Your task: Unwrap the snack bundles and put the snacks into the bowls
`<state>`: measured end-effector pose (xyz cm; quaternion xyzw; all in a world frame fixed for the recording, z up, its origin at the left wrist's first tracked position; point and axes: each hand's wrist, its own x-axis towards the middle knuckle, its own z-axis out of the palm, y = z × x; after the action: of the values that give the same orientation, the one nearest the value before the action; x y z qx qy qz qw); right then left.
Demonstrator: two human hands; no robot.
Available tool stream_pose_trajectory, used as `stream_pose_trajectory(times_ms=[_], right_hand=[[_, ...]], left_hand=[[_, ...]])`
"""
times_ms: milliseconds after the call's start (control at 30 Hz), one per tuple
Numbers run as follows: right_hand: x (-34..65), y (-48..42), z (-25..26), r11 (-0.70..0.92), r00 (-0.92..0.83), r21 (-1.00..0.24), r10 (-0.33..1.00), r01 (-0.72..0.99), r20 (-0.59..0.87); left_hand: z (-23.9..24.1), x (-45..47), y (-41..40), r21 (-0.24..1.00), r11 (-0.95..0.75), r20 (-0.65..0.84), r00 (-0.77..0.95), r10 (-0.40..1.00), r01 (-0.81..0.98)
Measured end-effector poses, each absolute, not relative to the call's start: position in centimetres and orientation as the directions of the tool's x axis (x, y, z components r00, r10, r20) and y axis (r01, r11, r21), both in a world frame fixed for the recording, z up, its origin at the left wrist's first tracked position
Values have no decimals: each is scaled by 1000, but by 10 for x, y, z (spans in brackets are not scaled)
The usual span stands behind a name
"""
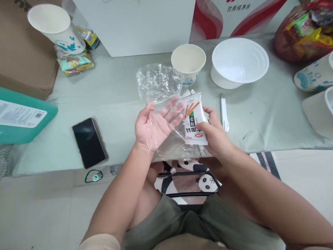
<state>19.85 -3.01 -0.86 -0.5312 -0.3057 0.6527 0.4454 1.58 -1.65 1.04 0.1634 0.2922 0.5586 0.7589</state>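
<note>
My left hand (pixel 157 128) is palm up, its thumb and forefinger pinched on a crinkled clear plastic bag (pixel 158 81). Its other fingers are spread behind or inside the film; I cannot tell which. In my right hand (pixel 214 130) is a white snack packet (pixel 194 119) with orange sticks printed on it, thumb on the front. A corner of another wrapper shows behind it. Loose clear film hangs below the packet, over the table edge. To the right of my right hand lies a white box cutter (pixel 224 114). A paper cup (pixel 188 62) stands just beyond the bag.
A white plastic bowl (pixel 239 62) stands at the back right, near more paper cups (pixel 316 74) and a tub of wrapped snacks (pixel 304 31). At left are a phone (pixel 90 142), a green jug (pixel 26 116) and a cup (pixel 56 29) by snack packets. White boxes (pixel 145 26) line the back.
</note>
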Motion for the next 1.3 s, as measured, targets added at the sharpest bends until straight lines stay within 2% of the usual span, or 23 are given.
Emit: stream_pose_trajectory(times_ms=[133,333,500,567,600,633,700,800,900,1000,1100,1200,1300], right_hand=[[203,-30,2,-367,16,-850,915,-378,-403],[227,-36,42,-103,214,-932,959,-348,-186],[262,-1,68,107,466,-986,884,-126,37],[278,29,74,29,510,-994,856,105,79],[285,45,78,-75,501,-955,862,287,82],[292,62,81,-158,458,-856,883,493,101],[301,91,86,-264,396,-597,913,758,99],[305,122,89,-283,300,-268,954,921,23],[299,135,85,-280,277,-80,960,957,-47],[290,136,78,-252,251,9,964,968,-88],[289,138,69,-200,205,42,966,979,-156],[294,142,65,-141,141,15,963,990,-232],[301,142,70,-169,160,-40,970,985,-182]], left_hand=[[8,0,-8,564,207,-282,49,958,-799],[2,-6,-4,609,196,-302,3,953,-768],[4,-1,-4,577,233,-310,54,949,-783],[5,1,-5,564,251,-314,76,946,-786],[6,1,-6,560,259,-312,89,946,-787],[6,1,-7,552,264,-307,102,946,-791],[7,1,-8,529,272,-296,125,947,-804],[7,1,-8,504,277,-286,144,947,-818],[7,2,-7,500,283,-294,146,944,-818],[7,3,-5,497,289,-303,149,941,-818],[8,4,-5,483,295,-298,162,941,-825],[10,5,-7,490,298,-307,158,938,-819],[11,4,-8,508,291,-311,142,940,-811]])
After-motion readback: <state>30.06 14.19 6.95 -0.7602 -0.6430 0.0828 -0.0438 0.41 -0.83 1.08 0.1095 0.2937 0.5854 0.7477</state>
